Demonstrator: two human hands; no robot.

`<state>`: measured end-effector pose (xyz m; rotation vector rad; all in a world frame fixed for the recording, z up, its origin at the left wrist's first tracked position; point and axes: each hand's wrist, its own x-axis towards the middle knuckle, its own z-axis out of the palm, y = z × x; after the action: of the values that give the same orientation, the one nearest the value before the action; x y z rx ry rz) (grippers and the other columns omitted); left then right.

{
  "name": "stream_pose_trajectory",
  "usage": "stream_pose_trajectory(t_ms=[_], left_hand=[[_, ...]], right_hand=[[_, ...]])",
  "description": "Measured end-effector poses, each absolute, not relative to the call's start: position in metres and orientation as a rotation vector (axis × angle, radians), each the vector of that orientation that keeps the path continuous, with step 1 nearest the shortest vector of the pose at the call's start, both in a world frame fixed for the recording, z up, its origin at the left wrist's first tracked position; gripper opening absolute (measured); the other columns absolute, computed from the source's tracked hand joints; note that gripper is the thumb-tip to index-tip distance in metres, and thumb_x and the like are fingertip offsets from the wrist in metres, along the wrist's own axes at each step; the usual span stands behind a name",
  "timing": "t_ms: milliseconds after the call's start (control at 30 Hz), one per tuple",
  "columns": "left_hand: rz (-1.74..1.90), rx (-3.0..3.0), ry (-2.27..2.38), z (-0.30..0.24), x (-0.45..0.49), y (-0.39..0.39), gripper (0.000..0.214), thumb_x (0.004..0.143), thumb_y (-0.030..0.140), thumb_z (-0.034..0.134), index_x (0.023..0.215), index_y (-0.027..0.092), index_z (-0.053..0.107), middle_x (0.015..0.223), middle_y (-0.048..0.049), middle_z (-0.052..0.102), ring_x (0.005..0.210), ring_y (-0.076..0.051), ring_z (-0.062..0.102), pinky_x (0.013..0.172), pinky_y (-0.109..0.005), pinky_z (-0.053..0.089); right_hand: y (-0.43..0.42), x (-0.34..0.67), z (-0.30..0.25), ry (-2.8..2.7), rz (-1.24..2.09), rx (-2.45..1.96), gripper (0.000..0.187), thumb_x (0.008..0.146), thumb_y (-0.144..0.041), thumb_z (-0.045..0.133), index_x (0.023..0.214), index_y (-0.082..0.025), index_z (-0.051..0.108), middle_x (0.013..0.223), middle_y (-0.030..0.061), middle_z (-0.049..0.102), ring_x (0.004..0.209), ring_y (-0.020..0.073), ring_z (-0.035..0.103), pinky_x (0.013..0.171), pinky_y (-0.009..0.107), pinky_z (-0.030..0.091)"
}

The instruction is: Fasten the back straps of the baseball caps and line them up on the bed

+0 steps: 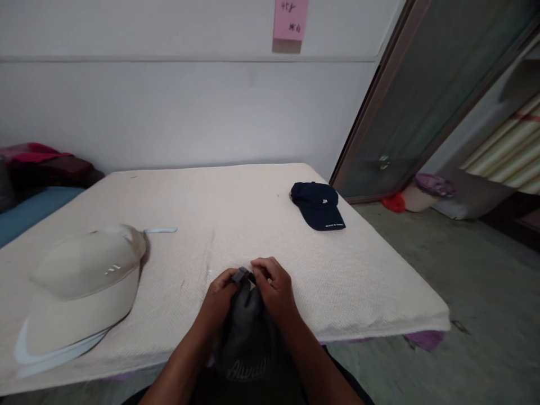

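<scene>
What seems a strap (240, 274) is pinched by left hand (219, 293) and right hand (275, 286); if loosened, the grey cap (248, 334) could be dropped.

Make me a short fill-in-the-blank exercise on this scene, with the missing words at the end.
1. The left hand and right hand hold the dark gray cap, one of ____ caps in view.
2. In the picture, the beige cap lies to the ____ of the navy cap.
3. The color of the paper note on the wall is ____.

Missing words: three; left; pink.
</scene>
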<state>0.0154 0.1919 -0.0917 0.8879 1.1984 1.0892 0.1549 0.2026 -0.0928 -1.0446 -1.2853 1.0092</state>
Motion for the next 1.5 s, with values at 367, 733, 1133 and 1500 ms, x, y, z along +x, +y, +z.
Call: stream_pose_trajectory(t_ms=[367,733,1133,1500], left_hand=[[1.091,1.071,1.146,-0.087,0.01,0.186,0.013,0.076,0.029,0.057,0.073,0.018,0.063,0.068,0.001,0.057,0.065,-0.013,0.049,0.061,-0.022,0.037],[0.969,1.26,1.228,-0.094,0.004,0.185,0.015,0.08,0.025,0.048,0.069,0.017,0.054,0.064,0.0031,0.047,0.063,-0.012,0.041,0.058,-0.024,0.033],[0.96,1.198,1.236,-0.094,0.009,0.184,0.017,0.08,0.028,0.048,0.068,0.017,0.051,0.061,0.0042,0.043,0.059,-0.011,0.037,0.053,-0.023,0.03],[0.905,1.178,1.232,-0.091,0.007,0.182,0.019,0.081,0.028,0.046,0.064,0.018,0.046,0.057,0.0057,0.038,0.053,-0.01,0.033,0.049,-0.022,0.027]], right_hand=[[0.201,0.153,-0.088,-1.52,1.057,-0.967,0.015,0.082,-0.019,0.053,0.083,-0.024,0.067,0.079,0.0032,0.062,0.077,0.0179,0.055,0.073,0.029,0.04],[0.203,0.159,-0.093,-2.008,0.765,-0.973,0.011,0.084,-0.014,0.045,0.085,-0.017,0.055,0.079,0.0032,0.058,0.075,0.0146,0.053,0.068,0.026,0.04],[0.202,0.159,-0.097,-1.906,0.826,-1.041,0.007,0.082,-0.013,0.045,0.081,-0.018,0.05,0.074,0.0006,0.055,0.07,0.0129,0.05,0.065,0.025,0.037],[0.199,0.16,-0.092,-1.79,1.016,-1.029,0.008,0.075,-0.012,0.049,0.071,-0.018,0.051,0.066,-0.0021,0.053,0.062,0.0109,0.047,0.058,0.023,0.035]])
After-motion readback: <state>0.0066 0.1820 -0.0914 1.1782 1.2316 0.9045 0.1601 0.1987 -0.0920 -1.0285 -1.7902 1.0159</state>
